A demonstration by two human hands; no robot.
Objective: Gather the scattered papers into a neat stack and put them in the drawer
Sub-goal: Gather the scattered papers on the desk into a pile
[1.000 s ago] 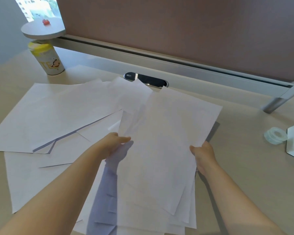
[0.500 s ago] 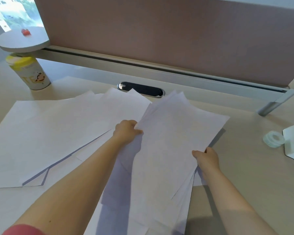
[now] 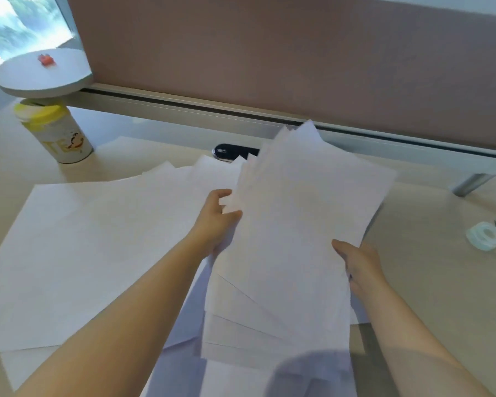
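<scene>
bundle of papers (image 3: pixel 298 239) now lifted and tilted toward 1 o'clock, clasped by left hand (image 3: pixel 216 222) and right hand (image 3: pixel 358 265); loose sheets (image 3: pixel 98 239) at 9 o'clock still ungathered, edges still fanned.

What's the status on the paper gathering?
Left hand and right hand grip the fanned bundle, edges uneven. Loose sheets on the desk. No drawer in view.
</scene>
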